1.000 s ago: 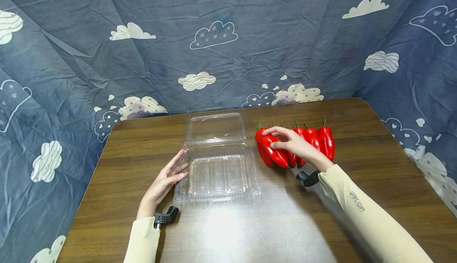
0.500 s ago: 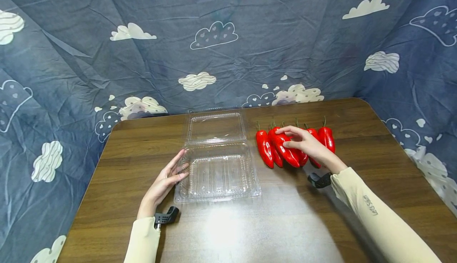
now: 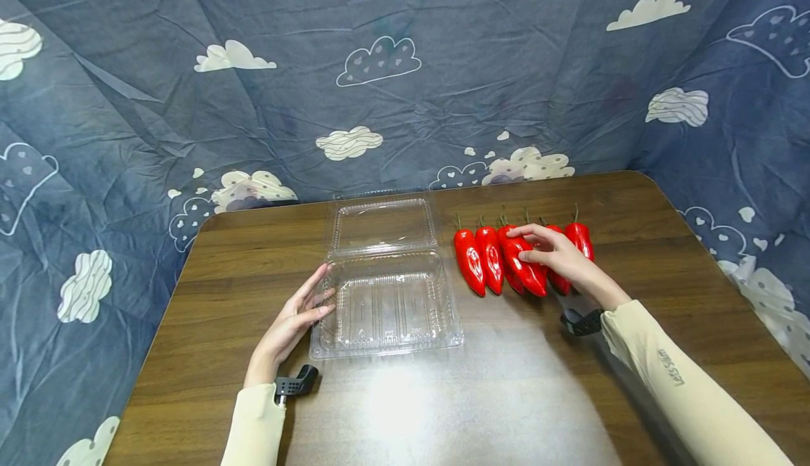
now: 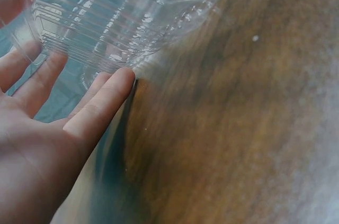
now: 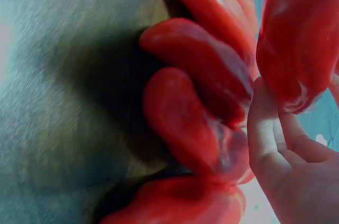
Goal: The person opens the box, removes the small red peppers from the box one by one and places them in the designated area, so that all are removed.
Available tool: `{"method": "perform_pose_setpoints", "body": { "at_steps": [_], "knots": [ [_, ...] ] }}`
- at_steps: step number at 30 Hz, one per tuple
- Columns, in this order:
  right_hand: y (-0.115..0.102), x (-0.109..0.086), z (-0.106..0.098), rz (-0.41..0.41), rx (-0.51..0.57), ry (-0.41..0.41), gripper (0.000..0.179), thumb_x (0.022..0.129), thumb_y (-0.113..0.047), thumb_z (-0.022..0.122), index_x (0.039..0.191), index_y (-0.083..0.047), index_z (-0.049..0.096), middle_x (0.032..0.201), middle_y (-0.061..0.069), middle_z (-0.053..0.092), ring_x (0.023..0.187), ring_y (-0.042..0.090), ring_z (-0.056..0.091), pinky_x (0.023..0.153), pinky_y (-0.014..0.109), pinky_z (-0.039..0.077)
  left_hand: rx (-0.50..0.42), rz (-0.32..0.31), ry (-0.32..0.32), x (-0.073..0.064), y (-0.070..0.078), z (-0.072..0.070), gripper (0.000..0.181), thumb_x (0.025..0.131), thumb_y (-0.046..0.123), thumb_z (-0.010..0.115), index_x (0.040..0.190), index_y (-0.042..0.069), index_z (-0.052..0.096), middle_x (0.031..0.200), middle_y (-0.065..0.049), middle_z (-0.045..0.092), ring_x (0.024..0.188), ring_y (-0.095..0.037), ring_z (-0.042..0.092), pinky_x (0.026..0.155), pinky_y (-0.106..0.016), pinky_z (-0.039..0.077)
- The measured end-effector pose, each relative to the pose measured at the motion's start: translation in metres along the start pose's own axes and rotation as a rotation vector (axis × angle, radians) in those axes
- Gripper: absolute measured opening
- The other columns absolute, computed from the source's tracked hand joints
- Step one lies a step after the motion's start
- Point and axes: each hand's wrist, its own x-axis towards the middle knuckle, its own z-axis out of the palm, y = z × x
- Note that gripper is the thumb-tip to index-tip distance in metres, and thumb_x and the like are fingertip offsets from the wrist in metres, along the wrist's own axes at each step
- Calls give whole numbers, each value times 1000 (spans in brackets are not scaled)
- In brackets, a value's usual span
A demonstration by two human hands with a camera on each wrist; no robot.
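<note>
My right hand (image 3: 563, 259) holds a red chili pepper (image 3: 526, 270) by its sides, between thumb and fingers. In the right wrist view this pepper (image 5: 299, 38) is raised above the others, with the fingertips (image 5: 262, 107) against it. Several more red peppers (image 3: 469, 262) lie side by side beneath and around it, green stems toward the back; my hand partly covers some. My left hand (image 3: 287, 318) rests against the left side of a clear plastic clamshell container (image 3: 386, 352), its fingers spread and fairly straight. The left wrist view shows fingertips (image 4: 124, 75) touching the ridged wall (image 4: 95, 49).
The container's hinged lid (image 3: 382, 227) lies folded back toward the rear of the wooden table (image 3: 253, 262). A blue cloth with cloud prints (image 3: 380, 114) hangs behind and at both sides. A bright glare sits on the table in front of the container.
My right hand has moved rightward along the row with the pepper in its grip, uncovering the leftmost peppers. The left hand and container have stayed in place.
</note>
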Motion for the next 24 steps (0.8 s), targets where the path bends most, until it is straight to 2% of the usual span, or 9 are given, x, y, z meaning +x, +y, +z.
{"method": "perform_pose_setpoints", "body": {
  "at_steps": [5, 11, 18, 24],
  "knots": [
    [3, -5, -5, 31, 8, 22, 41, 92, -9, 59, 132, -4, 51, 133, 21, 48, 113, 32, 47, 82, 33, 48, 3, -2, 1, 0, 0, 0, 73, 92, -10, 45, 154, 5, 10, 159, -14, 2, 137, -47, 12, 103, -32, 39],
    [4, -10, -15, 24, -5, 45, 41, 93, -10, 58, 133, -2, 50, 130, 24, 50, 107, 28, 50, 78, 28, 51, 5, -2, 1, 0, 0, 0, 73, 92, -10, 45, 154, 5, 10, 159, -14, 3, 137, -47, 12, 103, -32, 39],
    [11, -15, -26, 33, 31, 81, 42, 95, -10, 56, 135, -2, 45, 132, 23, 45, 102, 20, 50, 75, 29, 54, 0, 2, -1, 0, 0, -1, 72, 92, -10, 45, 153, 5, 10, 159, -14, 3, 137, -48, 12, 103, -32, 39],
    [18, -19, -34, 62, 3, 122, 46, 95, -12, 56, 139, -5, 42, 136, 23, 42, 106, 17, 47, 75, 27, 53, 0, 6, -3, 1, 0, -1, 72, 91, -12, 44, 153, 4, 10, 159, -14, 3, 136, -48, 12, 102, -30, 40]
  ]
}}
